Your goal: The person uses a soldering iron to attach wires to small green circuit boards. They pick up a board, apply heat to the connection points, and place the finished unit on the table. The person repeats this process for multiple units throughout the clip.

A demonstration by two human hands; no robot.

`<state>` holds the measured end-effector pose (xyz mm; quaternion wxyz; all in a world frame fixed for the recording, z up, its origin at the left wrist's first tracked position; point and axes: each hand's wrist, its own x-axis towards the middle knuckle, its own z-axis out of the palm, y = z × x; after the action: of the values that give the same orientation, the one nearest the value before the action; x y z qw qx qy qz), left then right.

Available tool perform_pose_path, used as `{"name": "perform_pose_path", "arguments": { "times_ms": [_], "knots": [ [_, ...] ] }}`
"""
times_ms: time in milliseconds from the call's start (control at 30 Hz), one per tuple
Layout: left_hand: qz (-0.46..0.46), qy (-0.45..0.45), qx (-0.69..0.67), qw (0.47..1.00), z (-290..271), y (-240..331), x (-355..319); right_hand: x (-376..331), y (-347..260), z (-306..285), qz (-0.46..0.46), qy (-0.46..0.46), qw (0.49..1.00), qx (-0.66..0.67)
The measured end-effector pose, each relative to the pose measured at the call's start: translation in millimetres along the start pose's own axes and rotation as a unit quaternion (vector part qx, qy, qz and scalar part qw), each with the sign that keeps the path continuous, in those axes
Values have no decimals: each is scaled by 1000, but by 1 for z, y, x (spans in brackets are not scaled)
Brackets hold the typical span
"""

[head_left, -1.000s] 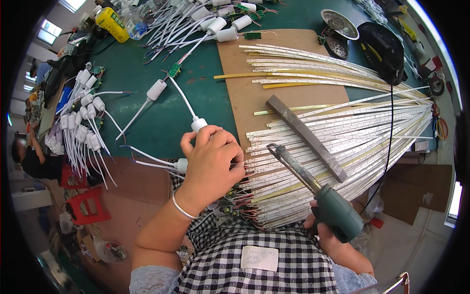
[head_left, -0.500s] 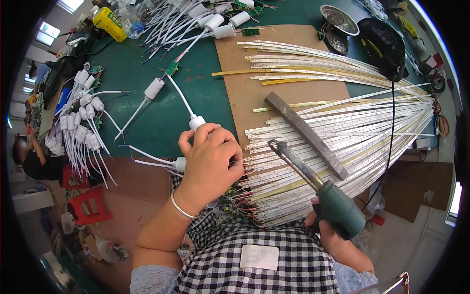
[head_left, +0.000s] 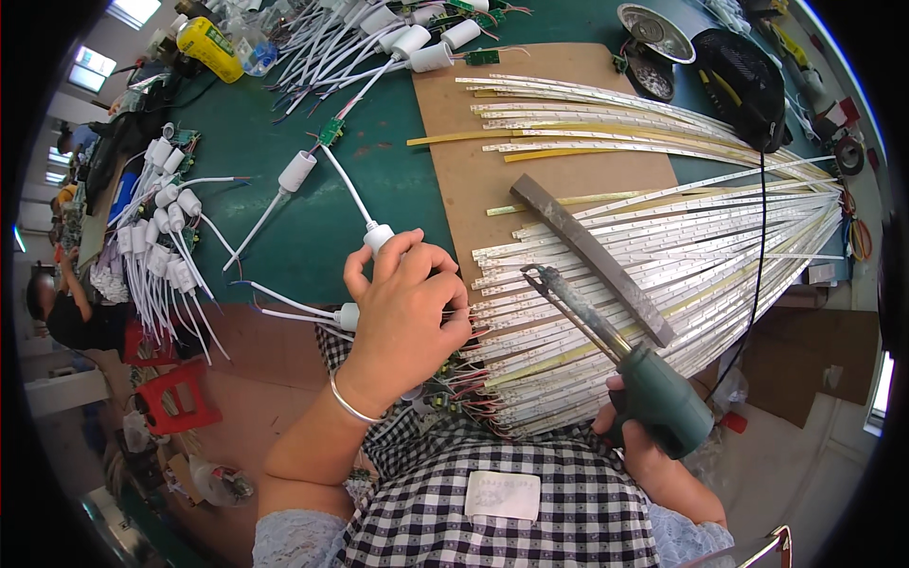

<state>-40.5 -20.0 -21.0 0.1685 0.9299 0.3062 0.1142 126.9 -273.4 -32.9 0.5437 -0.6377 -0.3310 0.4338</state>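
Observation:
My left hand [head_left: 402, 308] is closed, its fingers curled over a white cylindrical end cap [head_left: 379, 235] with a white cable running away from it. The fingertips are bent down beside the wired ends of the LED strips [head_left: 544, 364], and what lies under them is hidden. A second white cap [head_left: 348, 316] shows at the left side of this hand. On the right, my right hand [head_left: 632, 431] is wrapped round the grip of a green soldering gun [head_left: 666, 402]. Its dark tip hangs above the strips, pointing up and left, apart from my left hand.
A grey metal bar [head_left: 592, 256] lies across the strips, which partly rest on a brown board [head_left: 464, 189]. White capped cables [head_left: 156, 237] are piled left and far. A metal dish [head_left: 655, 34] and a black mesh-covered object [head_left: 739, 90] stand far right. A black cord [head_left: 760, 237] crosses the strips.
Almost nothing differs. The soldering gun in my right hand has shifted slightly to the right, while my left hand keeps its place on the end cap.

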Motion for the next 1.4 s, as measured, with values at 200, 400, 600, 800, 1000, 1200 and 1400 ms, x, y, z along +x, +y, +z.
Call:
{"name": "perform_pose_path", "arguments": {
  "times_ms": [200,400,600,800,1000,1200,1400],
  "knots": [
    [0,-4,8,1000,1,-2,-1,2,-3,-1,7,14,1000,16],
    [0,-9,0,1000,0,-3,-3,0,-13,1,1,24,999,21],
    [59,52,-19,997,-14,-31,6,-13,-17,1,-9,48,998,39],
    [102,38,1,994,-19,-66,-6,-17,-13,10,-63,119,987,93],
    [51,21,65,996,-23,-34,-42,-8,-12,11,-42,126,985,111],
    [-37,-118,-4,992,-65,-22,-56,-2,-16,9,-17,114,989,94],
    [-64,218,27,974,-68,-113,72,4,-23,15,-16,118,988,94]
  ]
}}
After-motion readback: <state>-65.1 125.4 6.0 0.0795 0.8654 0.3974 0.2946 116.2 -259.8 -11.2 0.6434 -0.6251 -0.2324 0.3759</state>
